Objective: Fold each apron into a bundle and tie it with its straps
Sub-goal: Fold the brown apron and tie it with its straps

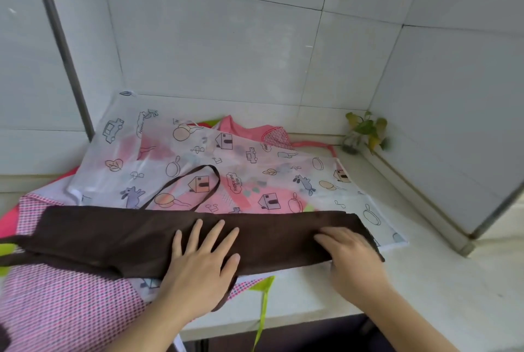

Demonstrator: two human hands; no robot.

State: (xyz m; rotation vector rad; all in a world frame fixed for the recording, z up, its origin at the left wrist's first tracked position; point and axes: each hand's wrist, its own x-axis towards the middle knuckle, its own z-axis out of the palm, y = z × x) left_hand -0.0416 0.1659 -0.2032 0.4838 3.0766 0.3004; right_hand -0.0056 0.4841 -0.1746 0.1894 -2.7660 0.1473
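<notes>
You see soft, even daylight with faint shadows, mild glare on the far tiled wall, wide-angle bending at the edges, and slight blur throughout.

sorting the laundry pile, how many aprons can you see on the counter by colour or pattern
brown apron: 1
white cartoon-print apron: 1
pink checked apron: 1
plain pink apron: 1
total: 4 that show; more may lie hidden underneath

Left hand presses flat on a long folded dark-brown cloth apron; right hand grips its right end.
</notes>
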